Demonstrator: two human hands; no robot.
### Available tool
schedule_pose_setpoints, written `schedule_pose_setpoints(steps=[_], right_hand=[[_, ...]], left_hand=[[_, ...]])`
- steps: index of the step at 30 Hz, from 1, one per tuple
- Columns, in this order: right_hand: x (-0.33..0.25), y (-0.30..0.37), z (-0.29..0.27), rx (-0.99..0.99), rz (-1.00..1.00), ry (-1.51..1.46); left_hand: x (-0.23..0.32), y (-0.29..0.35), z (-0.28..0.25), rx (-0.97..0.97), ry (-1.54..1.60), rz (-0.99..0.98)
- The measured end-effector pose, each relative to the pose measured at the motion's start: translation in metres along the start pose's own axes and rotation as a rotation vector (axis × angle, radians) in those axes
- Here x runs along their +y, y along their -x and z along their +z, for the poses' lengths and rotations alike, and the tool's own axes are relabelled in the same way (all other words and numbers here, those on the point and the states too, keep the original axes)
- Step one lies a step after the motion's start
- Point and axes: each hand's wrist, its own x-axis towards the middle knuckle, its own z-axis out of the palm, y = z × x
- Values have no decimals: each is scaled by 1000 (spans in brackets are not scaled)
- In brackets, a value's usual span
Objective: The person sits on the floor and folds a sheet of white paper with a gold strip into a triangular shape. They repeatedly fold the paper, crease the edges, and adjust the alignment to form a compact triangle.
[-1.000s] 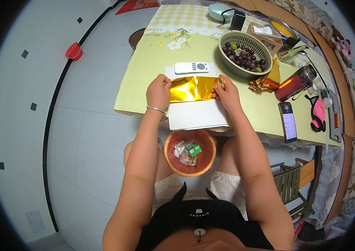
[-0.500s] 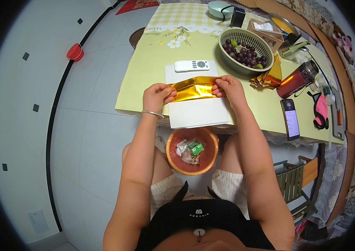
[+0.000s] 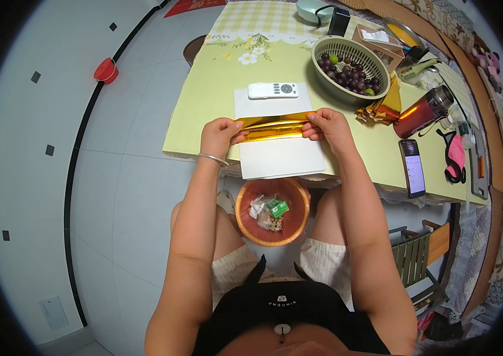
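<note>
A strip of shiny gold foil paper (image 3: 274, 129) is stretched level between my hands, with a lengthwise crease along it. My left hand (image 3: 220, 134) pinches its left end between thumb and fingers. At the right end, my right hand (image 3: 326, 126) grips it the same way. Beneath the foil lies a white board or stack of paper (image 3: 282, 160) at the table's near edge. A white remote control (image 3: 273, 91) rests on the far part of that white sheet, just beyond the foil.
On the table (image 3: 204, 107), a basket of grapes (image 3: 318, 76) stands right of the remote. Folded gold foil (image 3: 391, 107), a red thermos (image 3: 422, 113), a phone (image 3: 411, 169) and a pink-black eye mask (image 3: 455, 155) lie further right. A bin (image 3: 244, 228) with rubbish sits between my knees.
The foil has gone from a broad, fairly flat sheet to a narrower strip creased along its length. Both hands stay at its ends, barely shifted.
</note>
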Motion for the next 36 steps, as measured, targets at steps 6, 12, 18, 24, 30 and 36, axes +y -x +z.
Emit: schedule_pose_setpoints(steps=[6,12,18,24,30,36], right_hand=[[1,9,-1,36,34,103],[0,11,-2,44,56,226],[-6,15,-2,60,63,417],[1,18,-9,30,-33,388],[1,23,-10,32,-39,544],[-3,25,-6,78,-47,643]], left_hand=[[-10,-3,-8,60,-270,114],[-5,6,-2,129,-624,258],[-4,12,-2,124,-828,430],[0,14,-5,27,-849,445],[-6,14,-7,1,-860,447],[-6,14,-4,29,-921,473]])
